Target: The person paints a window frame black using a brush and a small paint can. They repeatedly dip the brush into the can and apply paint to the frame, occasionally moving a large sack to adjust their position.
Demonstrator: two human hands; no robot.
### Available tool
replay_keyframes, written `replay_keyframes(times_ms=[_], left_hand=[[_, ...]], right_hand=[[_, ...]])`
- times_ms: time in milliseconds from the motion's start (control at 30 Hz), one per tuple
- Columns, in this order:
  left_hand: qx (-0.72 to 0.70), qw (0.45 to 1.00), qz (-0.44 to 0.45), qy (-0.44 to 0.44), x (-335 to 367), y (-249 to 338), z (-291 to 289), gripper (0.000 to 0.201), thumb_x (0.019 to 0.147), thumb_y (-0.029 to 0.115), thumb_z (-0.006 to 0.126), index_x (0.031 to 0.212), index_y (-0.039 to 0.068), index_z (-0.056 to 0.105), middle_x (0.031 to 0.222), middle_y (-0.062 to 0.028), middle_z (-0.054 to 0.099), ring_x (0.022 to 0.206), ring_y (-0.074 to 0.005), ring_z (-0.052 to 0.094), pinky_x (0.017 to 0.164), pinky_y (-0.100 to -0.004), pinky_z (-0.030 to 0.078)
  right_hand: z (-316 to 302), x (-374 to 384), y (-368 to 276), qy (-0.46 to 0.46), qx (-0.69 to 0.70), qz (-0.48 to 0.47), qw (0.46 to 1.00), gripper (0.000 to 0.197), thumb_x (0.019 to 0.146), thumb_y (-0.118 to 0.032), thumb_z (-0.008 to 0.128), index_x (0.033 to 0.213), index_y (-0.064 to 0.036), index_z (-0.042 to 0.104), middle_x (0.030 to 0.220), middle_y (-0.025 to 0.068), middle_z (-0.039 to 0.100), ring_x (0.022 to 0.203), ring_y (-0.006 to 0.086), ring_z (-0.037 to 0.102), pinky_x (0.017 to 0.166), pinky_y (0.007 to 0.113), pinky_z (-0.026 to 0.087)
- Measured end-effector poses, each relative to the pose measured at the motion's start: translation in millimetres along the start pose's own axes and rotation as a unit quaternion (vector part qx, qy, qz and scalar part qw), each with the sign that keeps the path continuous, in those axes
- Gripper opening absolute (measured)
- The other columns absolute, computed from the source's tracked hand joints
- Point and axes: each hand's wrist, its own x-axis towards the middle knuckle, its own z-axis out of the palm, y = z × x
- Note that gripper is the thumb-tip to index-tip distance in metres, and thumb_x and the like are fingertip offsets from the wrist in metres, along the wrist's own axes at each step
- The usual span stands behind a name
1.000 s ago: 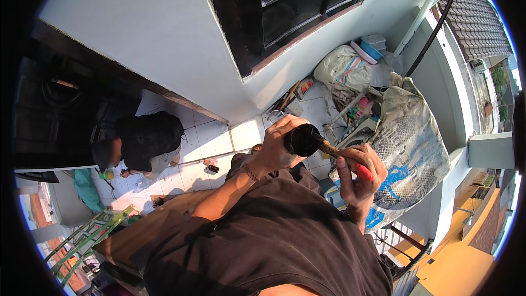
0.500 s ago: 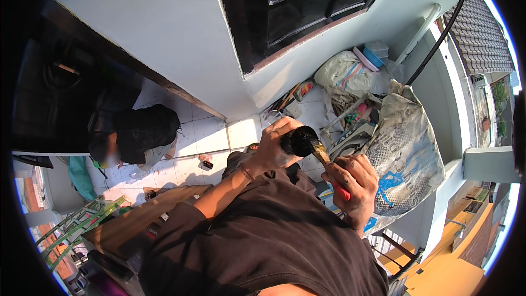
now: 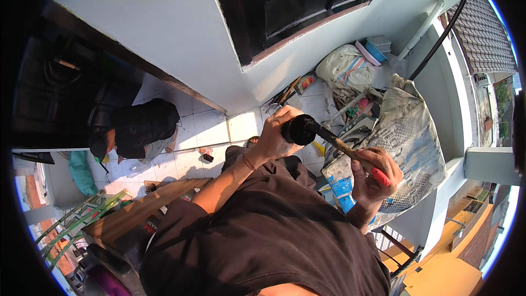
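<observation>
My left hand (image 3: 274,132) is closed around a small black-coated can (image 3: 297,131), held in front of my chest with its dark opening tilted toward the right. In my right hand (image 3: 373,178) is a paintbrush (image 3: 341,144) with a red-ended handle, gripped between thumb and fingers. Its dark, wet-looking bristle end lies at the can's rim; whether the tip is inside or just over the opening, I cannot tell. Dark smudges mark my right fingers.
On the left, a person in black (image 3: 143,126) bends low by a dark doorway. A small dark bottle (image 3: 207,158) stands on the tiled floor. Stained sheeting (image 3: 408,142) and a white sack (image 3: 345,68) lie right, below a black panelled door (image 3: 312,5). A wooden board (image 3: 134,214) is at left.
My right hand has moved right with the paintbrush, drawing more of it out of the can. The brush now shows its darker bristle end. My left hand stays nearly in place.
</observation>
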Motion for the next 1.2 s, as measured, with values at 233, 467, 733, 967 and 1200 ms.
replay_keyframes(times_ms=[233, 467, 733, 967, 1200], left_hand=[[-0.009, 0.999, -0.015, 0.029, 6, 7, 4, 0.050, 0.066, 0.007, 0.087, 0.111, 0.009, 0.066, 0.107, -0.0098, 0.067, 0.099, -0.0316, 0.068, 0.088, -0.0407, 0.055], [0.007, 1.000, -0.026, 0.008, -3, -5, 4, 0.053, 0.065, 0.009, 0.088, 0.113, 0.009, 0.066, 0.107, -0.0098, 0.067, 0.100, -0.0323, 0.068, 0.088, -0.0408, 0.056], [-0.010, 0.993, -0.111, -0.032, 3, -32, -18, 0.055, 0.068, 0.012, 0.089, 0.116, 0.004, 0.064, 0.111, -0.0149, 0.067, 0.103, -0.0343, 0.067, 0.092, -0.0409, 0.055], [-0.106, 0.975, -0.193, -0.028, 7, -71, -43, 0.046, 0.073, 0.012, 0.086, 0.112, 0.001, 0.064, 0.112, -0.0155, 0.067, 0.101, -0.0335, 0.066, 0.094, -0.0407, 0.052], [0.009, 0.993, -0.064, -0.102, 9, -109, -75, 0.044, 0.078, 0.008, 0.082, 0.115, 0.002, 0.060, 0.113, -0.0113, 0.064, 0.104, -0.0233, 0.064, 0.095, -0.0359, 0.050]], right_hand=[[17, -6, 7, 0.036, -0.022, 0.117, 0.992, 0.011, 0.085, -0.007, 0.081, 0.089, -0.0009, 0.073, 0.079, 0.0091, 0.074, 0.063, 0.0172, 0.071, 0.060, 0.027, 0.053], [15, -3, 3, 0.047, -0.068, 0.094, 0.992, 0.010, 0.084, -0.005, 0.080, 0.088, -0.0012, 0.072, 0.076, 0.0073, 0.073, 0.059, 0.0176, 0.069, 0.057, 0.028, 0.052], [40, 6, 3, 0.131, 0.021, 0.076, 0.988, 0.012, 0.086, -0.001, 0.077, 0.094, 0.0027, 0.069, 0.078, 0.0115, 0.073, 0.064, 0.0203, 0.071, 0.057, 0.029, 0.054], [99, 7, 35, 0.343, 0.357, 0.261, 0.829, 0.020, 0.105, -0.017, 0.060, 0.112, 0.0015, 0.057, 0.078, 0.0139, 0.069, 0.066, 0.0237, 0.071, 0.058, 0.031, 0.055], [154, -4, 92, 0.477, 0.501, 0.342, 0.637, 0.019, 0.101, -0.017, 0.065, 0.115, -0.0050, 0.059, 0.093, 0.0102, 0.069, 0.082, 0.0196, 0.070, 0.072, 0.028, 0.055]])
